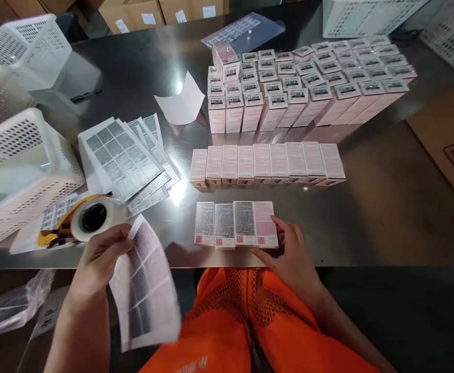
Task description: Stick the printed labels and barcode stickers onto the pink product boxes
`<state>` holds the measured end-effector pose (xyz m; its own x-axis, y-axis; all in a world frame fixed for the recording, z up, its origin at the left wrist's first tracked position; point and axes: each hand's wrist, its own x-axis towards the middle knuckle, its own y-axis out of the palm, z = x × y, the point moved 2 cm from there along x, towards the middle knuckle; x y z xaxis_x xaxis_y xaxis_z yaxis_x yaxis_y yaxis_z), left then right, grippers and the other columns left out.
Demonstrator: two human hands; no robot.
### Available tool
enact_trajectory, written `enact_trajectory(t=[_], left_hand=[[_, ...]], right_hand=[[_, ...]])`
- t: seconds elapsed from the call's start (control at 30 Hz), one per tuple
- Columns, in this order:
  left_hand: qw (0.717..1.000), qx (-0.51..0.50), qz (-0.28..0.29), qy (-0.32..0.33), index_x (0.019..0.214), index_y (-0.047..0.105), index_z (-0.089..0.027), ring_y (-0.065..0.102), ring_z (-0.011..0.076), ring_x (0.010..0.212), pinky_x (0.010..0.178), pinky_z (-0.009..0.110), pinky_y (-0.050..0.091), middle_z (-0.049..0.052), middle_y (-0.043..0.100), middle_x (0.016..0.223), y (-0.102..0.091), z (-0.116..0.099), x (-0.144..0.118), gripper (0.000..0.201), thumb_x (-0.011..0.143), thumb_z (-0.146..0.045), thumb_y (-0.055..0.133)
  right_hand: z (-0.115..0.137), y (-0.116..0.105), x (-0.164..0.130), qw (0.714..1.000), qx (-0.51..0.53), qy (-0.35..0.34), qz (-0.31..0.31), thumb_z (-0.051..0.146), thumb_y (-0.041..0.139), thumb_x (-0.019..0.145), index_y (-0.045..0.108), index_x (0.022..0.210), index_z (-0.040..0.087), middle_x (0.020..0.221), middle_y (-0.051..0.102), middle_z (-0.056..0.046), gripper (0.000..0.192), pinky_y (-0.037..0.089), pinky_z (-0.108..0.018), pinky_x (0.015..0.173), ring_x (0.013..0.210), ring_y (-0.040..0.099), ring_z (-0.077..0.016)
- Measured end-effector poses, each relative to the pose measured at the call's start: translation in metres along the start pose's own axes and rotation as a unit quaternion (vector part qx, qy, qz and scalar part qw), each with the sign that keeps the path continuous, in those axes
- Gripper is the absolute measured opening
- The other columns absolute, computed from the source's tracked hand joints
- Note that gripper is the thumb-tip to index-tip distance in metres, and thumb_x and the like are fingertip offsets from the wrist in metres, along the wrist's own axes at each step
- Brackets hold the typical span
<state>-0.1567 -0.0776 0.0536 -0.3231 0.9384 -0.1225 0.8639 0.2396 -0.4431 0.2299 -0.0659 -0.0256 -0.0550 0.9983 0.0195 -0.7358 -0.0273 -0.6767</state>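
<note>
Low centre, three boxes [224,224] labelled, fourth [266,224] bare under the flat right hand [293,254]; left hand [100,256] pinches label sheet [145,290]; nine-box row [267,163] above waits.

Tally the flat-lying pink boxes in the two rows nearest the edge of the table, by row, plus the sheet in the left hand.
Near-row boxes, right hand touching: 4
Second-row boxes: 9
Label sheet in left hand: 1
Total: 14
</note>
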Motion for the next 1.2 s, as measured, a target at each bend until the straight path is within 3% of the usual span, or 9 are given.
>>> enact_trajectory(t=[0.13,0.27,0.43,0.63,0.7,0.83,0.93,1.03,1.2], left_hand=[[0.997,-0.008,-0.031,-0.064,0.068,0.064,-0.018,0.043,0.0107,0.052,0.047,0.022,0.033,-0.004,0.051,0.056,-0.006,0.005,-0.006,0.02,0.071,-0.034,0.075],[0.994,0.026,-0.084,-0.064,0.067,0.064,-0.018,0.038,0.0089,0.051,0.046,0.02,0.029,-0.006,0.047,0.052,-0.009,-0.001,-0.01,0.022,0.067,-0.036,0.077],[0.991,0.009,-0.117,-0.059,0.068,0.065,-0.019,0.039,0.0094,0.049,0.046,0.021,0.029,-0.006,0.046,0.049,-0.012,-0.004,-0.014,0.021,0.065,-0.036,0.078],[0.993,-0.061,-0.095,-0.029,0.067,0.064,-0.019,0.038,0.0085,0.05,0.048,0.022,0.029,-0.005,0.049,0.052,0.0,-0.008,-0.017,0.017,0.071,-0.03,0.076],[0.992,-0.08,-0.096,-0.024,0.066,0.063,-0.019,0.039,0.0087,0.05,0.048,0.022,0.03,-0.005,0.051,0.054,0.005,-0.011,-0.018,0.017,0.072,-0.03,0.075],[0.987,-0.118,-0.112,-0.004,0.065,0.064,-0.02,0.04,0.0091,0.049,0.047,0.022,0.031,-0.005,0.051,0.052,0.01,-0.011,-0.023,0.012,0.068,-0.026,0.074],[0.979,-0.16,-0.124,0.016,0.062,0.065,-0.021,0.047,0.01,0.052,0.05,0.021,0.038,-0.004,0.057,0.055,0.009,-0.007,-0.029,0.008,0.064,-0.024,0.072],[0.979,-0.174,-0.104,-0.005,0.071,0.071,-0.022,0.058,0.0132,0.06,0.056,0.023,0.046,-0.002,0.068,0.066,0.007,-0.003,-0.032,0.011,0.061,-0.021,0.075],[0.98,-0.168,-0.108,-0.005,0.081,0.073,-0.021,0.062,0.0145,0.063,0.061,0.024,0.052,-0.001,0.071,0.07,0.012,-0.01,-0.029,0.021,0.062,-0.026,0.082]], right_hand=[[0.016,0.002,0.002,0.986,-0.113,-0.111,-0.06,0.065,0.078,0.068,0.042,0.144,0.029,0.139,0.044,-0.018,0.093,0.037,-0.065,0.104,0.129,0.043,-0.0443],[0.043,0.015,0.014,0.959,-0.188,-0.213,0.027,0.07,0.07,0.075,0.042,0.147,0.031,0.155,0.04,-0.017,0.086,0.018,-0.073,0.11,0.144,0.026,-0.0478],[0.054,0.025,0.03,0.957,-0.178,-0.209,0.096,0.071,0.06,0.083,0.05,0.144,0.03,0.154,0.044,-0.015,0.074,0.021,-0.074,0.11,0.145,0.03,-0.0457],[0.054,0.024,0.027,0.963,-0.152,-0.213,0.065,0.066,0.062,0.085,0.051,0.143,0.032,0.153,0.047,-0.013,0.068,0.009,-0.077,0.113,0.145,0.03,-0.0455],[0.061,0.019,0.025,0.972,-0.096,-0.212,0.039,0.068,0.063,0.083,0.053,0.141,0.032,0.149,0.051,-0.012,0.068,0.008,-0.074,0.115,0.144,0.033,-0.0441],[0.085,0.021,0.027,0.976,0.148,-0.14,0.076,0.051,0.066,0.089,0.05,0.137,0.03,0.142,0.056,-0.011,0.055,0.042,-0.055,0.11,0.135,0.049,-0.0325],[0.102,0.035,0.036,0.924,0.364,-0.032,0.117,0.045,0.068,0.088,0.051,0.124,0.028,0.119,0.067,-0.007,0.043,0.057,-0.041,0.091,0.109,0.066,-0.022],[0.112,0.048,0.043,0.855,0.507,0.024,0.109,0.041,0.072,0.085,0.051,0.098,0.027,0.079,0.062,0.004,0.028,0.058,-0.029,0.069,0.074,0.065,-0.0135],[0.115,0.049,0.038,0.847,0.522,-0.013,0.102,0.029,0.074,0.084,0.057,0.086,0.025,0.076,0.063,0.005,0.018,0.056,-0.025,0.065,0.071,0.065,-0.011]])
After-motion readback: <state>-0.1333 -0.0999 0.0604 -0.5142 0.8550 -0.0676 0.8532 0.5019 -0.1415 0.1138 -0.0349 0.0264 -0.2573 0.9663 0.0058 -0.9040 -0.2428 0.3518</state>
